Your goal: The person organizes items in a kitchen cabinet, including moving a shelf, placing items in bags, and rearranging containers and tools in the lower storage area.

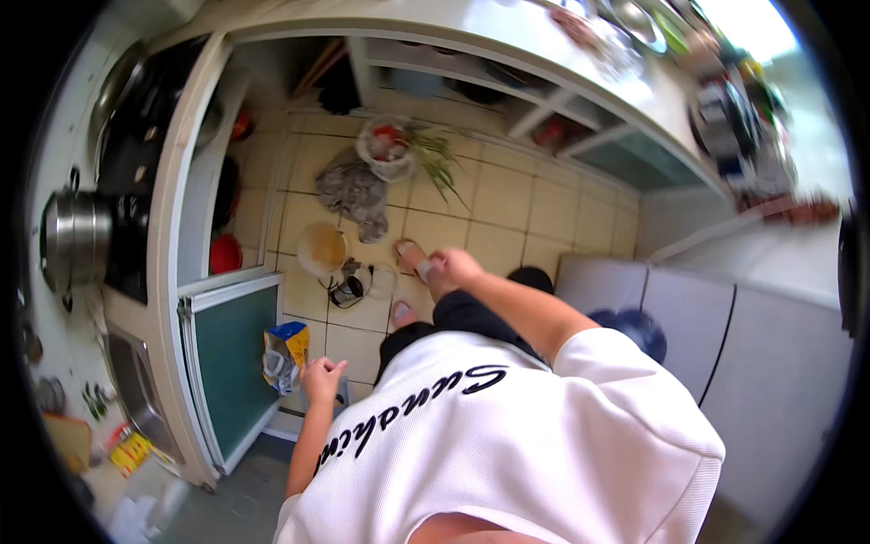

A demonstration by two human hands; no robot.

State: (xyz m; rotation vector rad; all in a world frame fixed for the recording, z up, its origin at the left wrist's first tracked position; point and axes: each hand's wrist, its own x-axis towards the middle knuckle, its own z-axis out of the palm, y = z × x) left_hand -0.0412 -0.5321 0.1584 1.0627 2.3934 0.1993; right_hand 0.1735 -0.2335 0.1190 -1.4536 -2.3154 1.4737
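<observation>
My left hand [323, 379] is at my left side, thumb apart from the fingers, with nothing visible in it. Just beyond its fingertips, a blue and yellow plastic bag [288, 343] hangs by the opened green cabinet door [234, 367]. Over my foot and black trousers hovers my right hand [455, 267], blurred, its fingers drawn together; whether it holds anything is unclear. On the tiled floor ahead are a white bucket [323, 249] with tan contents, a small dark appliance with a cord [346, 291], and a crumpled grey plastic bag or cloth [351, 185].
A lined waste bin [387, 163] stands ahead, with long green leaves [435, 156] beside it. At left are a red basin [225, 253], a steel pot [76, 238] by the black stove [127, 248], and a sink [139, 381]. Pale panels [680, 319] flank my right.
</observation>
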